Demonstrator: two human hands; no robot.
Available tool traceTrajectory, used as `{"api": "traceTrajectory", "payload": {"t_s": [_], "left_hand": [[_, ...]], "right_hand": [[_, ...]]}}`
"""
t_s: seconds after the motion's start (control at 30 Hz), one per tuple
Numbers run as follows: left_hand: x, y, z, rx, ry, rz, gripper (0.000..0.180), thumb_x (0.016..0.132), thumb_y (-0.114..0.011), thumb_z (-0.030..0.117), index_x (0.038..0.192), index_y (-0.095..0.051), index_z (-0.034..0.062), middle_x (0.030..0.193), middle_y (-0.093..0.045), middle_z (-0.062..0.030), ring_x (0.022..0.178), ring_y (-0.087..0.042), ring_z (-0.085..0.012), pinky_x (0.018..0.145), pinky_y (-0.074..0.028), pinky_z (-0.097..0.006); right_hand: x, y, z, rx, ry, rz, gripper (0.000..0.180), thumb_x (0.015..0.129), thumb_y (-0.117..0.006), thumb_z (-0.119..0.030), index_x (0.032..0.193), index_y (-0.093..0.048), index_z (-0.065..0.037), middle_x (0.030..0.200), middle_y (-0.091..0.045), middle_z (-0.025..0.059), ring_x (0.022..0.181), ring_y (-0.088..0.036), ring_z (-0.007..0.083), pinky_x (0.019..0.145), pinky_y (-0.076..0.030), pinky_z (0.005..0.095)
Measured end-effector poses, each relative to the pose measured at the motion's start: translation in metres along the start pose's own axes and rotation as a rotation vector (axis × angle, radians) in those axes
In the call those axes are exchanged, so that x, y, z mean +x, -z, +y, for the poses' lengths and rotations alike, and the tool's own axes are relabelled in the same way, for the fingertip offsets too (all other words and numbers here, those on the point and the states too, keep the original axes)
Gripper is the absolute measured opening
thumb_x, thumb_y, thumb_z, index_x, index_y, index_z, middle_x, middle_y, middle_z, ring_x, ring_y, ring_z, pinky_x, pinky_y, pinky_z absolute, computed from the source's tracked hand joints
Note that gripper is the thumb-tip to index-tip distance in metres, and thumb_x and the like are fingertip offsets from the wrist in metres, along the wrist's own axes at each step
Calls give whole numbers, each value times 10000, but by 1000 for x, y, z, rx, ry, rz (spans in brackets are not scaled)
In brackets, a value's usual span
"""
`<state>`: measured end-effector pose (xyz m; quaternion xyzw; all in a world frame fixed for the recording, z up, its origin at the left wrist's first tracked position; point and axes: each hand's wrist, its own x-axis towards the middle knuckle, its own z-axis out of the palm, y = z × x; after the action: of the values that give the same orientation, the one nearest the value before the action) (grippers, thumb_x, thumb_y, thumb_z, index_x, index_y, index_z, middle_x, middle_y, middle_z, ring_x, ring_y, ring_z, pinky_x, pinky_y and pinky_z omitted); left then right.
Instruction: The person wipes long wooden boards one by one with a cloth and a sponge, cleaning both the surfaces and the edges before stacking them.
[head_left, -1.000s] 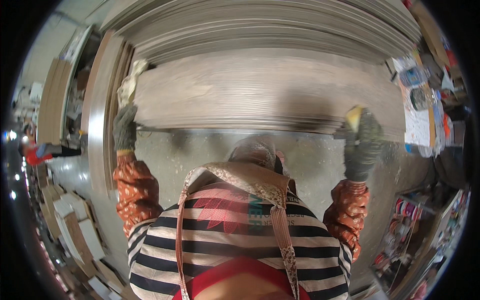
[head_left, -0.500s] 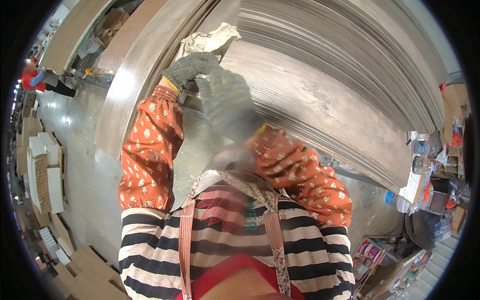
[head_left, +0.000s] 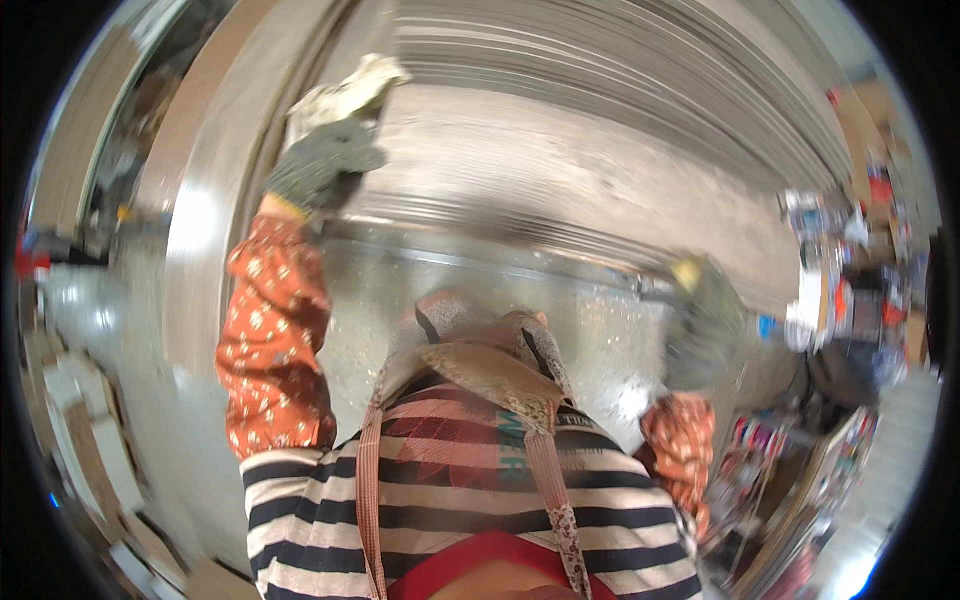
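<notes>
1. Grey-gloved left hand (head_left: 325, 170) clamped on far left corner of thin pale wooden sheet (head_left: 560, 190) – top of flat stack, crumpled whitish rag (head_left: 350, 90) beside glove.
2. Grey-gloved right hand (head_left: 705, 320) at near right edge; blurred – finger state cannot tell.
3. Risk: uneven lift flexes sheet, edge slips, sheet cracks.

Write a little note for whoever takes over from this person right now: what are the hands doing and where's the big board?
Left hand, gloved, grips the far left corner of the top board, a pale rag bunched under it.
Right hand, gloved, is at the board's near right edge; blur hides its grip.
The board lies flat on a stack of boards.
Done: both hands are on it.
Left: it is not lifted clear yet.
</notes>
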<state>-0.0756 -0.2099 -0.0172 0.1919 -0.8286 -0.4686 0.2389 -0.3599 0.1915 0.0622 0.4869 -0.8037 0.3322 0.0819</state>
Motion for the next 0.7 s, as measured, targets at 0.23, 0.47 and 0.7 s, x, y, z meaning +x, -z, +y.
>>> {"api": "traceTrajectory", "payload": {"t_s": [0.23, 0.47, 0.7], "left_hand": [[-7, 13, 2, -117, 315, 63, 261, 703, -774, 122, 942, -676, 89, 840, -574, 31, 756, -549, -127, 652, -469, -290], [-16, 14, 20, -184, 523, 261, 174, 747, -764, 175, 823, -619, 117, 698, -489, 72, 593, -422, -64, 528, -348, -213], [41, -16, 101, 1023, 376, 44, 266, 755, -718, 142, 972, -634, 16, 876, -656, -92, 792, -617, -234, 748, -494, -339]], "right_hand": [[52, -123, -65, -98, 495, 75, 361, 829, -549, -110, 1181, -550, -31, 953, -565, 123, 881, -544, 260, 776, -490, 373], [7, 12, 117, -605, 109, 161, 464, 801, -623, -282, 1217, -524, -102, 983, -569, 109, 881, -561, 272, 766, -450, 431], [-4, 93, 205, -712, -258, 286, 425, 889, -603, -215, 1267, -516, -42, 1045, -610, 171, 914, -567, 337, 805, -453, 442]]}}
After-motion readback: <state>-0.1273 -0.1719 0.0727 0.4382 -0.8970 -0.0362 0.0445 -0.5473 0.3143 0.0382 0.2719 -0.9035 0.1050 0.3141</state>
